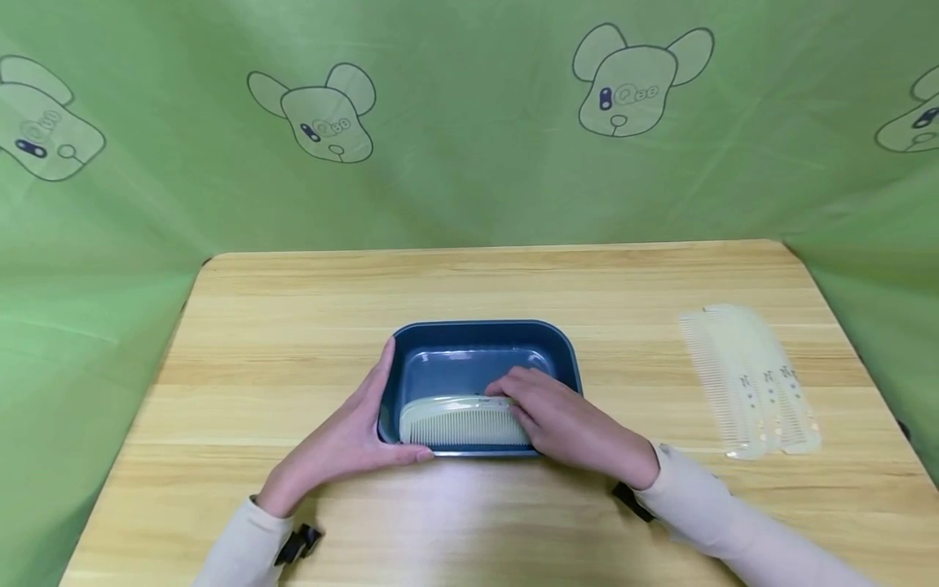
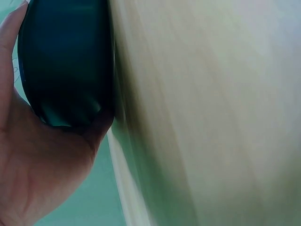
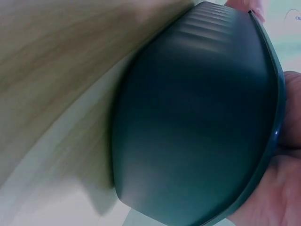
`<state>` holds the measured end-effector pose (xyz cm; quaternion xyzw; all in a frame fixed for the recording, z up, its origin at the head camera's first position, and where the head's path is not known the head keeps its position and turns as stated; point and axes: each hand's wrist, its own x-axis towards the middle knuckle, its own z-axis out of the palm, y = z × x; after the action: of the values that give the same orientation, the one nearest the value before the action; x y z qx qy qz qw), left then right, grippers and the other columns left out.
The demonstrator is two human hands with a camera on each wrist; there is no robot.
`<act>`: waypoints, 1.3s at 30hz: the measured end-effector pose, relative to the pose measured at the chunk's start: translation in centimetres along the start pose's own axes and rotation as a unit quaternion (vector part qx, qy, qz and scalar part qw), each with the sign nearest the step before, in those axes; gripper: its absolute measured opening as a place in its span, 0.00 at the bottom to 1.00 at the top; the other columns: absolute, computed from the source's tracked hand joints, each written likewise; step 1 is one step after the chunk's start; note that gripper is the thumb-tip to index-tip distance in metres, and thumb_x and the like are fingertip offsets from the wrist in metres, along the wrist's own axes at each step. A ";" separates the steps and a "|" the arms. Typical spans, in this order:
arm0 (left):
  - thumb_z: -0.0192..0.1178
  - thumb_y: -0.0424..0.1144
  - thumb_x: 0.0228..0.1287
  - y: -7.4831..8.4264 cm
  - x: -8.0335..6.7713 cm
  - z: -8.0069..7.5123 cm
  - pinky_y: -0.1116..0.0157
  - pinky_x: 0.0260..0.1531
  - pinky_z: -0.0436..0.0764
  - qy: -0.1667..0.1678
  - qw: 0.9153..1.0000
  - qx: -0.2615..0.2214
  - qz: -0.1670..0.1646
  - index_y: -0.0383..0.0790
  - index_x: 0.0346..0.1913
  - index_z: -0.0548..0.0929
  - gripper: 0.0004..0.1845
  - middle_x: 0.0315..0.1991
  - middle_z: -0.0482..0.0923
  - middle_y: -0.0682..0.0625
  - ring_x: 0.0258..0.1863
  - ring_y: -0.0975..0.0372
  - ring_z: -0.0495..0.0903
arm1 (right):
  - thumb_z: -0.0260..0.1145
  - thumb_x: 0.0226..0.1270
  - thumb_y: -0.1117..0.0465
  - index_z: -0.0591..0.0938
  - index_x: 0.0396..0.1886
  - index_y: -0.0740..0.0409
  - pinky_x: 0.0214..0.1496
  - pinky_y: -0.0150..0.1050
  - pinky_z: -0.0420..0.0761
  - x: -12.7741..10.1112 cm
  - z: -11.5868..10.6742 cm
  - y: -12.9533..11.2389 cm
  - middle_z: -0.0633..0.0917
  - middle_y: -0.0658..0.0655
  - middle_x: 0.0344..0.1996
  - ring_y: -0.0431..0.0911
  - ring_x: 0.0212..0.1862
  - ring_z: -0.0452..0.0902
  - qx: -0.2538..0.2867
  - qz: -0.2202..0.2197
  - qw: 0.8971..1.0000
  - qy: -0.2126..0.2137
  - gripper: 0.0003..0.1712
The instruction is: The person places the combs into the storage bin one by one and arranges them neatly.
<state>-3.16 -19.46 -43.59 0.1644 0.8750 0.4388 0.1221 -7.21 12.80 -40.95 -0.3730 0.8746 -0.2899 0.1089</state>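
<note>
At front-left corner of blue tray [image 1: 451, 375]: left hand [image 1: 345, 440], thumb and fingers spread wide against outside. Inside tray, along front wall: pale-green comb [image 1: 455, 420], right end pinched by right hand [image 1: 561, 416]. Right of tray: overlapping combs [image 1: 744, 367]. Behind tray: green curtain [image 1: 469, 187].

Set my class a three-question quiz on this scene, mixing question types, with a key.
1. True or false: the left hand is clear of the blue tray.
2. Fill in: the right hand holds a ____.
3. Where do the overlapping combs lie?
A) inside the tray
B) on the table, right of the tray
C) on the table, left of the tray

Key:
1. False; it grips the tray.
2. Comb.
3. B.
</note>
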 end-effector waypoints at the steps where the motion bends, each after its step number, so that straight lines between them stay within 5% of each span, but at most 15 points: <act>1: 0.84 0.63 0.54 0.0 0.0 0.0 0.39 0.78 0.58 0.000 1.000 0.000 0.000 0.59 0.89 0.26 0.81 0.90 0.34 0.46 0.86 0.46 0.46 | 0.62 0.81 0.73 0.87 0.61 0.61 0.60 0.52 0.83 0.0 0.0 0.0 0.86 0.53 0.52 0.48 0.55 0.80 -0.002 0.000 1.000 0.000 0.16; 21: 0.84 0.63 0.54 -0.1 0.1 -0.1 0.41 0.79 0.57 0.004 1.000 0.003 -0.003 0.59 0.89 0.26 0.81 0.90 0.33 0.46 0.86 0.47 0.45 | 0.71 0.79 0.64 0.84 0.65 0.62 0.63 0.53 0.82 0.4 0.0 -0.2 0.84 0.55 0.56 0.49 0.58 0.79 -0.012 0.032 0.999 -0.006 0.19; 27: 0.85 0.62 0.54 -0.2 -0.1 0.0 0.41 0.79 0.57 0.003 1.000 -0.001 -0.001 0.59 0.89 0.26 0.81 0.90 0.34 0.46 0.86 0.47 0.46 | 0.71 0.79 0.64 0.83 0.66 0.62 0.66 0.53 0.82 0.1 0.2 0.0 0.84 0.56 0.59 0.49 0.61 0.79 0.018 0.023 0.999 0.034 0.20; 34: 0.84 0.63 0.54 -0.1 -0.1 0.1 0.42 0.80 0.56 0.004 1.000 0.000 0.001 0.59 0.89 0.26 0.81 0.89 0.33 0.46 0.86 0.48 0.45 | 0.69 0.77 0.73 0.84 0.63 0.59 0.51 0.40 0.87 -1.0 0.1 0.4 0.85 0.55 0.55 0.44 0.51 0.84 0.107 -0.011 0.987 0.117 0.19; 39: 0.84 0.64 0.54 -0.1 0.0 0.1 0.44 0.80 0.55 0.003 1.000 0.004 0.001 0.58 0.89 0.26 0.81 0.89 0.33 0.47 0.86 0.49 0.44 | 0.69 0.74 0.76 0.85 0.62 0.56 0.49 0.36 0.87 -1.9 0.0 0.6 0.85 0.53 0.52 0.40 0.47 0.83 0.113 -0.030 0.979 0.169 0.22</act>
<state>-3.11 -19.41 -43.70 0.1647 0.8770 0.4357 0.1178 -6.24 14.54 -41.33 -0.3296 0.8306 -0.4487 -0.0080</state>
